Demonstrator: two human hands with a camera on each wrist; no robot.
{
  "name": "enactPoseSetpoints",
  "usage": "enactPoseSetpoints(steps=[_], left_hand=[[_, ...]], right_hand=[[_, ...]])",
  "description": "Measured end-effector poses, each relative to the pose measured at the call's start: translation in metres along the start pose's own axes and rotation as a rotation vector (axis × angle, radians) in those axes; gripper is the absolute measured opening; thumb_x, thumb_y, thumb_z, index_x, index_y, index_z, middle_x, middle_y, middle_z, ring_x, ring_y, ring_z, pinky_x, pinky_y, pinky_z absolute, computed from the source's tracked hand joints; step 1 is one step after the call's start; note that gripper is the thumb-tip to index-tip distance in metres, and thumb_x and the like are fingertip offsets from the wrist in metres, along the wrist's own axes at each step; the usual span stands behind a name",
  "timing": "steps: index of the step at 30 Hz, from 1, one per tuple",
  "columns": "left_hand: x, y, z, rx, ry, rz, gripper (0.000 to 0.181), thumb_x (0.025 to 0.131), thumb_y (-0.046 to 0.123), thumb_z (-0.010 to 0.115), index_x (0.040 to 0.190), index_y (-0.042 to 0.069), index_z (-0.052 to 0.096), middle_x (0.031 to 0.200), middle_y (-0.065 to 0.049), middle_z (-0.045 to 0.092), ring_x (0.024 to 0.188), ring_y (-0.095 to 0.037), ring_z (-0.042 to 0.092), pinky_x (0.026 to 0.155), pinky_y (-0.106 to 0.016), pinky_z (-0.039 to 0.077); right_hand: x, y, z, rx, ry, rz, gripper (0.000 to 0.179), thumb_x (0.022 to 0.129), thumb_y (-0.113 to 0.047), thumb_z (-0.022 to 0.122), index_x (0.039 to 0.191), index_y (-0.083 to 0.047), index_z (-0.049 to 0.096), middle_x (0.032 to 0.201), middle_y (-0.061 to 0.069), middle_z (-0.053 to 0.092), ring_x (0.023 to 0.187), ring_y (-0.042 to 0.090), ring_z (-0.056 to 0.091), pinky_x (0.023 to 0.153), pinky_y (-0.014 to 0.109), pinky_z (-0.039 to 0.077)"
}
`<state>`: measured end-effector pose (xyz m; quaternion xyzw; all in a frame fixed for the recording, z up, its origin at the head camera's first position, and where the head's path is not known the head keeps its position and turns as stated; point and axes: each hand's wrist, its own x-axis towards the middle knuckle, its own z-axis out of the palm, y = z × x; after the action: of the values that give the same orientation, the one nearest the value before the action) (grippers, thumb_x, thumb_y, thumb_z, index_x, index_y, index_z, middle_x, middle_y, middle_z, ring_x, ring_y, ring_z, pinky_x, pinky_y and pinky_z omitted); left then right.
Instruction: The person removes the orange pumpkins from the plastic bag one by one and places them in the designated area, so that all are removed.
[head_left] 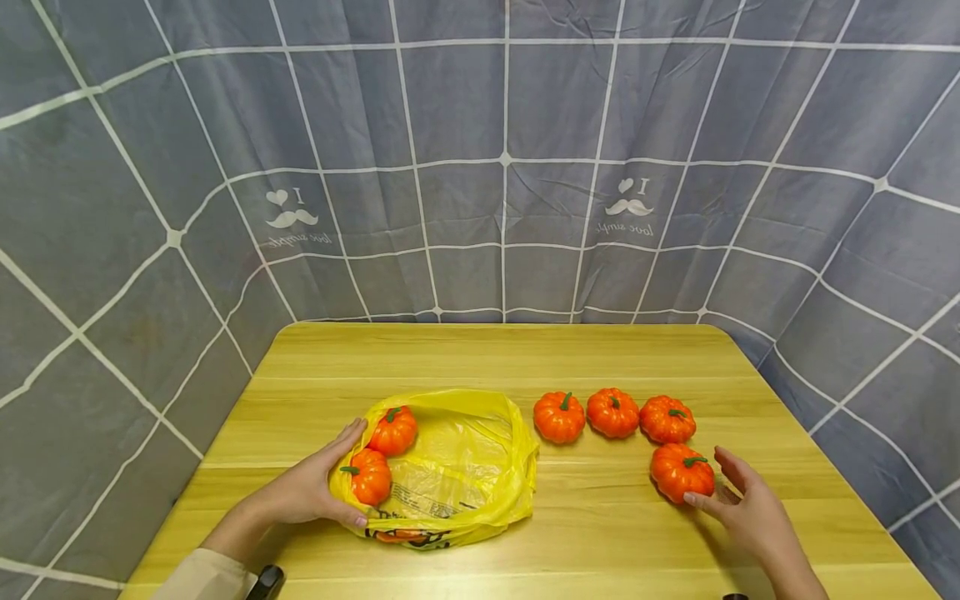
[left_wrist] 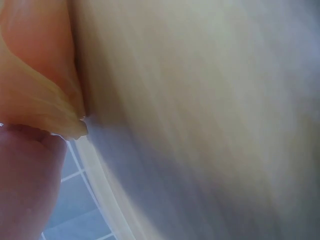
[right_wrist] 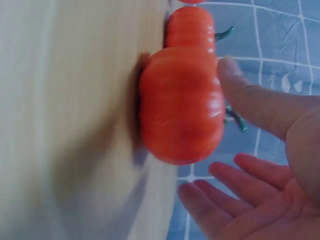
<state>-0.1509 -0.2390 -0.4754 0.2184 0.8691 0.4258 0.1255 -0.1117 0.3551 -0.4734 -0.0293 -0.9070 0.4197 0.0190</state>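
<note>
A yellow plastic bag [head_left: 491,521] lies with its mouth open on the table, printing showing on its front and inside. Two small orange pumpkins, one behind [head_left: 396,433] and one in front [head_left: 372,479], sit at its left inside. My left hand [head_left: 318,483] holds the bag's left side, thumb at the front and fingers round the back. To the right, my right hand [head_left: 750,508] is spread beside the nearest loose pumpkin [head_left: 678,475], thumb at its front. The right wrist view shows that pumpkin [right_wrist: 180,110] on the table, the fingers apart from it.
Three more pumpkins stand in a row behind: a left one [head_left: 558,421], a middle one [head_left: 612,414] and a right one [head_left: 667,419]. They rest on a wooden table [head_left: 480,354]. A grey gridded curtain [head_left: 465,200] surrounds its back and sides.
</note>
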Motion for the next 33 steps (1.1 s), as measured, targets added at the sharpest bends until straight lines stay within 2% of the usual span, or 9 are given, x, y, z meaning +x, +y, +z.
enactPoseSetpoints(steps=[5, 7, 9, 14, 17, 21, 24, 30, 33], left_hand=[[0.000, -0.001, 0.000, -0.003, -0.006, -0.004, 0.132, 0.066, 0.034, 0.095, 0.161, 0.002, 0.010, 0.164, -0.028, 0.000, 0.147, -0.051, -0.001, 0.111, -0.071, 0.006], [0.000, -0.002, 0.000, -0.003, -0.007, -0.004, 0.132, 0.066, 0.034, 0.095, 0.161, 0.002, 0.009, 0.164, -0.027, 0.000, 0.148, -0.051, -0.001, 0.111, -0.071, 0.006], [0.001, -0.002, 0.000, -0.003, -0.008, -0.003, 0.132, 0.066, 0.034, 0.095, 0.161, 0.003, 0.009, 0.164, -0.027, 0.000, 0.148, -0.051, -0.001, 0.111, -0.071, 0.006], [0.001, -0.001, 0.000, -0.003, -0.009, 0.004, 0.132, 0.066, 0.035, 0.095, 0.161, 0.002, 0.010, 0.164, -0.027, 0.000, 0.148, -0.050, -0.001, 0.112, -0.070, 0.006], [0.001, -0.001, 0.000, -0.005, -0.008, 0.006, 0.132, 0.066, 0.035, 0.095, 0.161, 0.001, 0.010, 0.164, -0.027, 0.001, 0.148, -0.050, -0.001, 0.112, -0.069, 0.006], [0.002, 0.000, 0.000, -0.013, -0.012, 0.005, 0.132, 0.066, 0.034, 0.095, 0.161, 0.000, 0.010, 0.164, -0.028, 0.001, 0.148, -0.050, -0.001, 0.112, -0.069, 0.006], [0.002, -0.001, -0.001, -0.009, -0.017, 0.004, 0.132, 0.066, 0.034, 0.095, 0.161, 0.000, 0.009, 0.164, -0.028, 0.001, 0.148, -0.050, -0.001, 0.112, -0.070, 0.006], [0.003, -0.002, -0.002, 0.002, -0.009, 0.010, 0.132, 0.066, 0.035, 0.095, 0.161, 0.002, 0.011, 0.164, -0.027, 0.001, 0.148, -0.050, 0.000, 0.112, -0.070, 0.007], [0.003, -0.003, -0.001, -0.003, -0.009, 0.014, 0.132, 0.066, 0.036, 0.095, 0.161, 0.002, 0.011, 0.164, -0.027, 0.001, 0.148, -0.050, 0.000, 0.112, -0.070, 0.007]], right_hand=[[-0.004, -0.015, -0.002, -0.036, 0.060, -0.008, 0.103, 0.078, -0.024, 0.089, 0.150, 0.015, 0.027, 0.150, 0.039, 0.033, 0.133, 0.057, 0.037, 0.098, 0.040, 0.046], [-0.005, -0.023, -0.002, -0.030, 0.072, -0.009, 0.105, 0.077, -0.025, 0.090, 0.152, 0.012, 0.027, 0.152, 0.037, 0.032, 0.133, 0.057, 0.038, 0.098, 0.050, 0.041], [-0.006, -0.031, -0.001, -0.031, 0.086, -0.020, 0.106, 0.076, -0.026, 0.091, 0.153, 0.010, 0.028, 0.152, 0.035, 0.033, 0.133, 0.056, 0.038, 0.099, 0.053, 0.040], [-0.006, -0.052, 0.003, -0.048, 0.136, -0.073, 0.105, 0.071, -0.026, 0.094, 0.151, 0.008, 0.035, 0.151, 0.033, 0.038, 0.134, 0.052, 0.039, 0.098, 0.049, 0.040], [-0.006, -0.063, 0.008, -0.054, 0.142, -0.081, 0.104, 0.070, -0.027, 0.095, 0.151, 0.006, 0.038, 0.150, 0.033, 0.039, 0.131, 0.052, 0.043, 0.100, 0.052, 0.041], [-0.004, -0.077, 0.018, -0.059, 0.102, -0.068, 0.106, 0.069, -0.032, 0.094, 0.152, 0.001, 0.038, 0.150, 0.033, 0.040, 0.130, 0.054, 0.044, 0.102, 0.062, 0.040], [0.000, -0.090, 0.029, -0.040, 0.066, -0.096, 0.106, 0.068, -0.035, 0.095, 0.152, 0.000, 0.039, 0.149, 0.031, 0.043, 0.131, 0.053, 0.043, 0.102, 0.063, 0.041], [0.010, -0.112, 0.063, 0.086, -0.023, -0.205, 0.098, 0.068, -0.025, 0.096, 0.148, 0.001, 0.046, 0.147, 0.026, 0.047, 0.131, 0.046, 0.049, 0.102, 0.052, 0.046], [0.013, -0.119, 0.080, 0.125, -0.070, -0.229, 0.094, 0.067, -0.024, 0.096, 0.145, 0.001, 0.049, 0.146, 0.023, 0.050, 0.132, 0.041, 0.050, 0.102, 0.047, 0.047]])
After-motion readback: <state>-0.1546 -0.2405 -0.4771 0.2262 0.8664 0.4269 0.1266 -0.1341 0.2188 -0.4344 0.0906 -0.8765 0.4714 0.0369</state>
